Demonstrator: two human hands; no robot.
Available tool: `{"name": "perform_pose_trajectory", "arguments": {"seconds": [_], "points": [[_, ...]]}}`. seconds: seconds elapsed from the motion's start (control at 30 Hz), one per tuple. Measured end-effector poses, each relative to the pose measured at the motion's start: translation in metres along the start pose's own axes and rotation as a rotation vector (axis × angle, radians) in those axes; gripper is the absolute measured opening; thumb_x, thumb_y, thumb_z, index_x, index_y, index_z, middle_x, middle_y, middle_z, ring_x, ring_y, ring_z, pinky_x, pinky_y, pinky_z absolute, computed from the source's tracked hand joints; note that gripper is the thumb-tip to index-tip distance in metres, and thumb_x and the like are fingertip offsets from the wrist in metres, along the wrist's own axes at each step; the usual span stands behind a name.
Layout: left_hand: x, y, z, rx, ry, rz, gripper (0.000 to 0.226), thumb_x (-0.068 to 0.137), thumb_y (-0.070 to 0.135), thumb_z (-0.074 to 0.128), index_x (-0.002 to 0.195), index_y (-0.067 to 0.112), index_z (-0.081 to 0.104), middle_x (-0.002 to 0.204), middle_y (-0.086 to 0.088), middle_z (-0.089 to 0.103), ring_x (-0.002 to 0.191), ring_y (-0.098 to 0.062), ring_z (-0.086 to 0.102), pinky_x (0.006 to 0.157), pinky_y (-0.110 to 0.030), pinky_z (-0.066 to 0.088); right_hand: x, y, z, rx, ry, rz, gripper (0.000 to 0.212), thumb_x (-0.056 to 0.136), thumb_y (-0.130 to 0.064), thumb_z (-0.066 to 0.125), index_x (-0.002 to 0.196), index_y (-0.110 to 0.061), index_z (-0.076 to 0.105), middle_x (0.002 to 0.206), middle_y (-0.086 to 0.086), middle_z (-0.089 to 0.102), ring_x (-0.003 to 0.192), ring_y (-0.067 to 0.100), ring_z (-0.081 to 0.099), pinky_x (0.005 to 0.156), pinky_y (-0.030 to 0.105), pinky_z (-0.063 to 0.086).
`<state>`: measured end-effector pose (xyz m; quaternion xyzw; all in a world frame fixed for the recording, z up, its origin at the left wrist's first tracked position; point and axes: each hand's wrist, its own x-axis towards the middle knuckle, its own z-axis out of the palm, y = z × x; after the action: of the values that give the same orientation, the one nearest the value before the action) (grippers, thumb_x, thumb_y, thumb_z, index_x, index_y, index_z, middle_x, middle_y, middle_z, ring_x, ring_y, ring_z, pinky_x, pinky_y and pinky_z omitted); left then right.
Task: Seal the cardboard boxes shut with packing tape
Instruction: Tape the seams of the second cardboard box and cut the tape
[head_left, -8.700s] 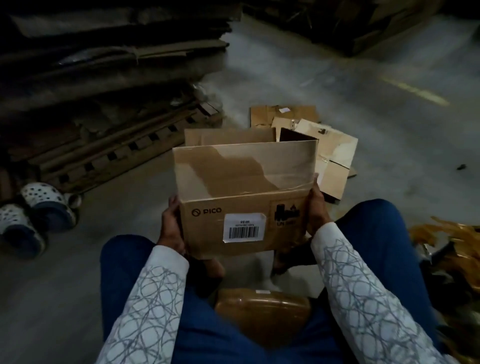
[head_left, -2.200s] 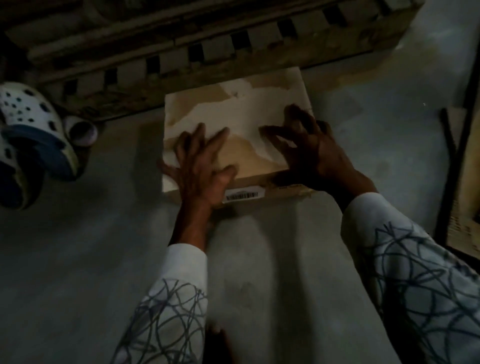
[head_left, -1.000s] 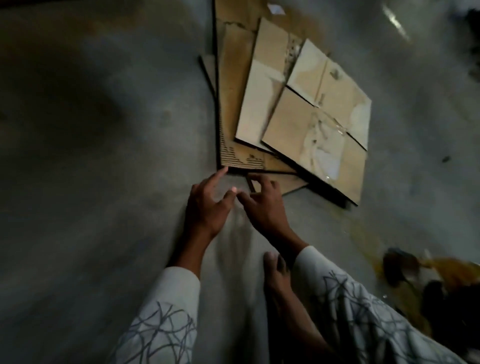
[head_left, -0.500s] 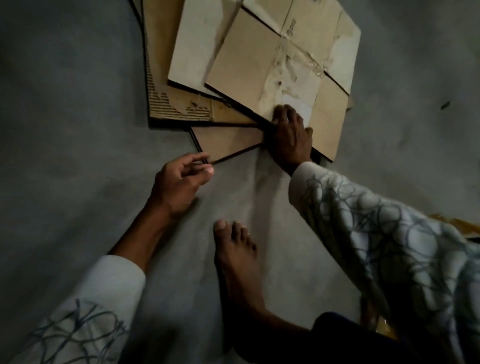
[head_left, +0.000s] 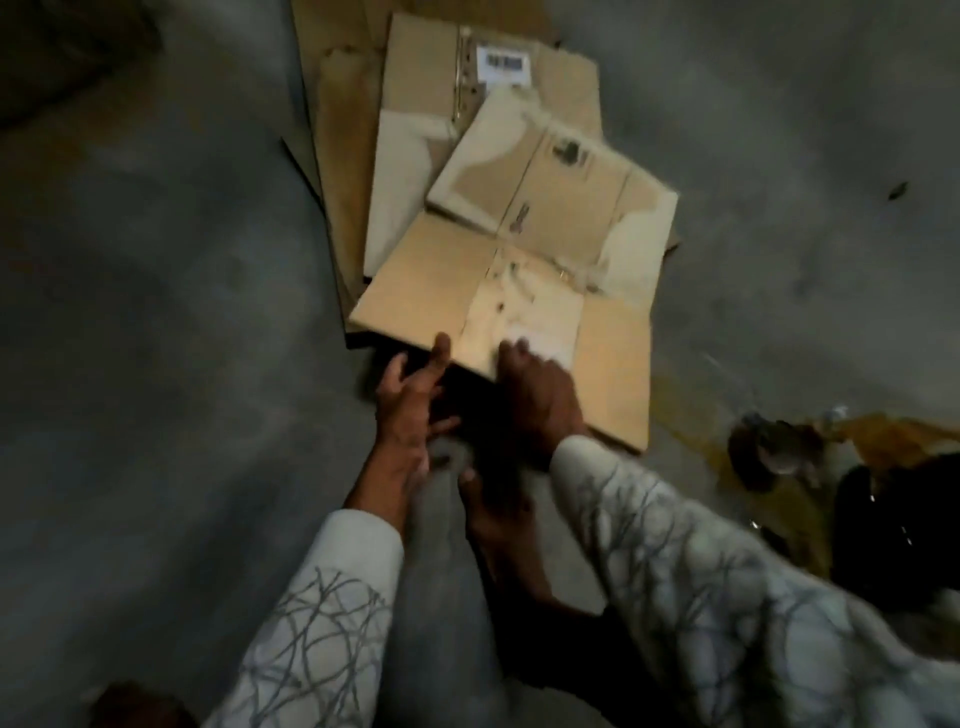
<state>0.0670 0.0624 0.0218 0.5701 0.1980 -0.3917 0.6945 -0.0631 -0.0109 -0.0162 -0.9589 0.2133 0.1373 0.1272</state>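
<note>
A flattened cardboard box (head_left: 561, 249), light brown with torn pale patches, lies on top of a stack of flat cardboard on the concrete floor. Its near edge is raised, with dark shadow under it. My left hand (head_left: 410, 400) holds that edge from the left, thumb on top and fingers underneath. My right hand (head_left: 540, 395) grips the same edge just to the right, fingers lying over the top face. The picture is blurred. No tape is visible.
Under the top box lie more flat cardboard sheets (head_left: 415, 156), one with a barcode label (head_left: 504, 65). My bare foot (head_left: 493, 519) stands between my arms. Brownish crumpled scraps and a dark object (head_left: 779, 452) lie on the floor at right.
My left hand has moved from the floor up to the top box's near edge. My right hand has slid back to that edge, and the edge has come up off the stack.
</note>
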Motion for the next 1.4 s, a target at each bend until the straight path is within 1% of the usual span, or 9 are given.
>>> {"name": "perform_pose_trajectory", "arguments": {"seconds": [0.13,0.23,0.4,0.5,0.6,0.73,0.93,1.13,1.4], "points": [[-0.071,0.052,-0.020,-0.250,0.189,0.071,0.055,0.075,0.017,0.087,0.123,0.003,0.066,0.121,-0.017,0.070,0.113,-0.039,0.066,0.090,-0.066,0.052,-0.045,-0.052,-0.110,0.073,0.029,-0.036,0.054,0.099,-0.013,0.047,0.151,-0.007,0.035,0.154,0.019,0.038,0.113,0.047,0.059,0.083,0.048,0.049],[-0.154,0.075,-0.043,-0.129,0.388,0.215,0.031,0.074,-0.007,0.078,0.104,-0.002,0.069,0.110,-0.020,0.072,0.102,-0.037,0.070,0.088,-0.064,0.055,-0.125,-0.094,-0.140,0.287,-0.001,-0.076,0.053,0.098,-0.027,0.056,0.148,-0.013,0.042,0.150,0.013,0.046,0.114,0.041,0.059,0.087,0.046,0.050],[-0.289,0.077,-0.041,0.195,0.366,0.625,0.011,0.083,0.001,0.077,0.094,0.004,0.075,0.091,-0.006,0.074,0.072,-0.001,0.065,0.072,-0.028,0.054,-0.216,-0.112,-0.197,0.934,-0.030,0.018,0.043,0.102,-0.049,0.047,0.135,-0.024,0.058,0.133,0.003,0.063,0.116,0.021,0.063,0.095,0.024,0.044],[-0.359,0.034,-0.036,0.414,0.333,0.729,0.013,0.088,0.015,0.076,0.097,0.006,0.077,0.087,0.002,0.076,0.073,0.003,0.066,0.068,-0.021,0.054,-0.252,-0.115,-0.228,1.376,-0.031,0.218,0.069,0.080,-0.089,0.036,0.129,-0.045,0.059,0.124,-0.011,0.065,0.109,0.017,0.067,0.088,0.043,0.058],[-0.410,-0.022,-0.044,0.489,0.256,0.718,0.014,0.089,0.031,0.072,0.096,0.019,0.076,0.084,0.010,0.074,0.077,-0.003,0.067,0.071,-0.025,0.054,-0.271,-0.112,-0.244,1.669,-0.150,0.319,0.091,0.065,-0.096,0.048,0.132,-0.036,0.057,0.124,0.001,0.065,0.104,0.030,0.069,0.069,0.045,0.060],[-0.436,-0.071,-0.045,0.429,0.188,0.482,0.022,0.091,0.010,0.071,0.088,0.032,0.072,0.086,0.010,0.073,0.079,0.006,0.067,0.077,-0.020,0.055,-0.280,-0.101,-0.217,1.357,-0.076,0.459,0.088,0.058,-0.098,0.050,0.118,-0.034,0.066,0.120,0.008,0.069,0.104,0.034,0.068,0.088,0.055,0.057],[-0.454,-0.075,-0.042,0.508,-0.098,0.293,0.038,0.077,-0.001,0.075,0.109,0.017,0.066,0.094,0.009,0.069,0.077,0.007,0.067,0.068,-0.013,0.052,-0.309,-0.096,-0.208,0.771,-0.125,0.347,0.050,0.099,-0.049,0.040,0.138,-0.020,0.051,0.141,0.020,0.049,0.130,0.041,0.047,0.110,0.048,0.037],[-0.465,-0.071,-0.036,0.511,-0.169,0.085,0.051,0.065,0.023,0.058,0.116,0.021,0.064,0.110,-0.009,0.067,0.097,-0.022,0.060,0.072,-0.030,0.049,-0.320,-0.097,-0.200,0.938,-0.082,0.445,0.047,0.107,-0.032,0.030,0.134,0.001,0.050,0.140,0.025,0.052,0.130,0.038,0.048,0.112,0.044,0.035],[-0.454,-0.063,-0.044,0.482,-0.037,-0.037,0.050,0.093,0.061,0.053,0.118,0.020,0.069,0.110,-0.001,0.070,0.098,-0.020,0.064,0.072,-0.031,0.050,-0.327,-0.097,-0.198,0.843,-0.140,0.381,0.043,0.106,-0.034,0.031,0.131,-0.010,0.056,0.143,0.017,0.052,0.130,0.036,0.048,0.102,0.037,0.034]]}}
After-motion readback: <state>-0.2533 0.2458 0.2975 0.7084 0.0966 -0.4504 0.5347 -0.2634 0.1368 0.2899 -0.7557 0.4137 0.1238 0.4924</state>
